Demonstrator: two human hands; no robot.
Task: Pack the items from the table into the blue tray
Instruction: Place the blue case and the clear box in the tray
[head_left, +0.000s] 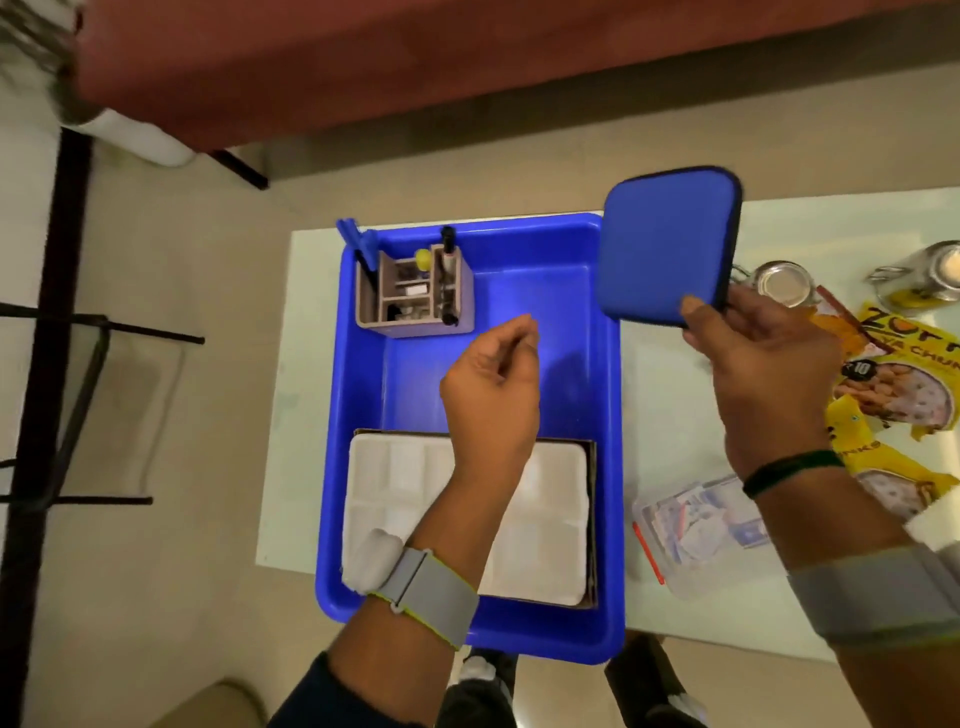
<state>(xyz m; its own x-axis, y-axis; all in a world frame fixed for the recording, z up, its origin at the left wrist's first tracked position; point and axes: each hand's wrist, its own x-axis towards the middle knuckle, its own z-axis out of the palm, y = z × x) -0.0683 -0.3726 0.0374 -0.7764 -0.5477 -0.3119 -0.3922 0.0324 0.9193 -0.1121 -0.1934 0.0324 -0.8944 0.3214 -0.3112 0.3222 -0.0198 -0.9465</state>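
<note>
The blue tray sits on the white table. Inside it a brown desk organizer with pens stands at the far left, and a white compartment plate on cardboard lies at the near end. My right hand holds a blue square zip case by its near edge, lifted above the tray's far right rim. My left hand hovers over the tray's middle, fingers loosely curled, holding nothing.
On the table right of the tray lie a yellow snack packet, a clear plastic pouch with papers and two glass jars. A black metal frame stands at the left on the floor.
</note>
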